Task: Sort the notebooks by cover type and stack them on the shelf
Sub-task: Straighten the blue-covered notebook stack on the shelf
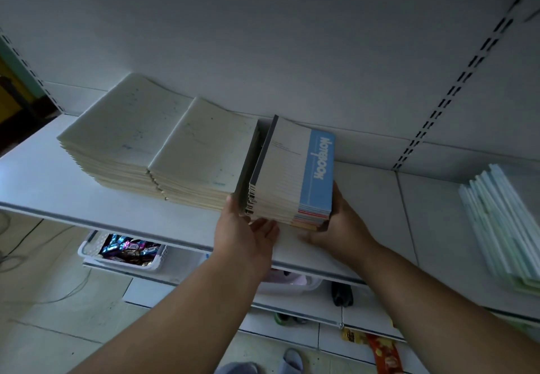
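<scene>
Both hands are on the blue-band notebook stack, which sits on the white shelf w/ its left side tipped up, just right of 2 plain cream stacks and. Left hand presses flat vs the stack's near-left corner, thumb up along the dark spine edge, fingers fairly straight, palm open toward the front. Right hand cups the near-right corner, fingers wrapped under/behind it, so it has hold of the stack. Looks like the step is seating this pile beside the cream ones: I'd lower the left side gently, keep both palms square on the edges so the thin books don't fan or slide, then nudge it back toward the rear panel w/o bumping the neighbouring pile, which is touching or nearly so at the dark cover. Shelf is smooth painted metal, so books prob slide easily. Further right on the shelf, well apart, a pale green/white pile, blurred. Below: a white basket of wrapped sweets, tiled floor, slotted uprights on the back wall; dim light.
</scene>
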